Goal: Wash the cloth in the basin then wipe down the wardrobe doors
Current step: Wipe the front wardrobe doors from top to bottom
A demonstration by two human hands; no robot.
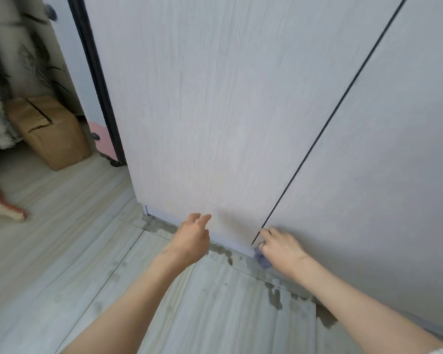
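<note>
Two pale wood-grain wardrobe doors fill the view, the left door (202,111) and the right door (381,162), split by a thin dark gap. My right hand (279,247) presses a small blue-grey cloth (262,260) against the bottom of the right door, just beside the gap; most of the cloth is hidden under the hand. My left hand (192,236) hovers at the bottom edge of the left door with its fingers loosely spread, holding nothing. No basin is in view.
Wet patches (274,297) lie on the grey floor tiles along the wardrobe base. A cardboard box (49,131) and a pink wheeled object (102,139) stand to the left, beside a patterned curtain. A red-handled brush (7,205) lies on the floor at the far left.
</note>
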